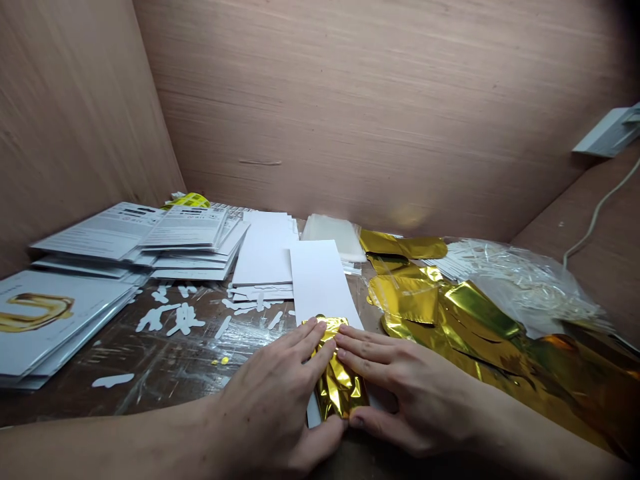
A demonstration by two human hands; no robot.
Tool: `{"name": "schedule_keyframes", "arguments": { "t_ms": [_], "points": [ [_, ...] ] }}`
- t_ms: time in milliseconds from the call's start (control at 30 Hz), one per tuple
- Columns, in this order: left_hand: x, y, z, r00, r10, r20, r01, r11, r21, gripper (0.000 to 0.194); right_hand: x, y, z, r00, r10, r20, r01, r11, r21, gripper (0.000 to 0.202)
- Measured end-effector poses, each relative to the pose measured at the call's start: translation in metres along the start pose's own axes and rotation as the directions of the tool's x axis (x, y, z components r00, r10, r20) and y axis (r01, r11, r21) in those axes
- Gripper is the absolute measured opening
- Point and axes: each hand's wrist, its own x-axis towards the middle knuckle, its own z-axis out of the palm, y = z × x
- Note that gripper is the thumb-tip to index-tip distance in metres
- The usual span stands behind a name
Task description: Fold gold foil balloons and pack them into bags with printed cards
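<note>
A folded gold foil piece point(340, 383) lies on a long white card point(320, 277) at the front centre. My left hand point(283, 393) rests over the foil's left side, fingers stretched out and thumb at its near edge. From the right, my right hand point(400, 380) lies on the same foil with its fingers extended, its thumb close to my left thumb. Both hands press the foil flat without wrapping round it. The fingers partly cover the foil.
Packaged cards point(105, 230) are stacked at the left, near scattered white cut-outs point(185, 319). White cards point(265, 250) and clear sleeves point(333, 237) lie behind. Loose gold foil point(475, 313) and a plastic bag of white pieces point(525, 280) cover the right. Wooden panels point(375, 113) enclose the table.
</note>
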Motion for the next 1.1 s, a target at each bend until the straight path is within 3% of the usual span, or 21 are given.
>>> {"name": "schedule_keyframes", "arguments": {
  "t_ms": [133, 233, 333, 533, 1100],
  "points": [
    [0.006, -0.005, -0.009, 0.998, 0.032, 0.058, -0.032, 0.999, -0.005, 0.086, -0.004, 0.004, 0.007, 0.995, -0.004, 0.101, 0.018, 0.989, -0.146, 0.061],
    [0.01, -0.008, -0.01, 0.998, 0.049, 0.038, -0.05, 0.999, 0.016, 0.07, -0.005, 0.005, 0.011, 0.993, 0.013, 0.113, 0.011, 0.979, -0.202, 0.059],
    [0.011, -0.008, -0.007, 0.999, 0.036, 0.023, -0.037, 0.998, 0.044, 0.062, -0.006, 0.004, 0.014, 0.995, 0.018, 0.099, 0.003, 0.977, -0.213, 0.057],
    [0.009, -0.005, -0.006, 0.999, 0.04, 0.017, -0.041, 0.998, 0.041, 0.081, -0.004, 0.005, 0.014, 0.999, 0.023, 0.037, -0.017, 0.987, -0.16, 0.055],
    [0.009, -0.005, 0.003, 0.993, -0.059, -0.101, 0.067, 0.995, 0.079, 0.073, 0.003, 0.016, 0.015, 0.999, 0.036, 0.001, -0.034, 0.972, -0.231, 0.052]
  ]
}}
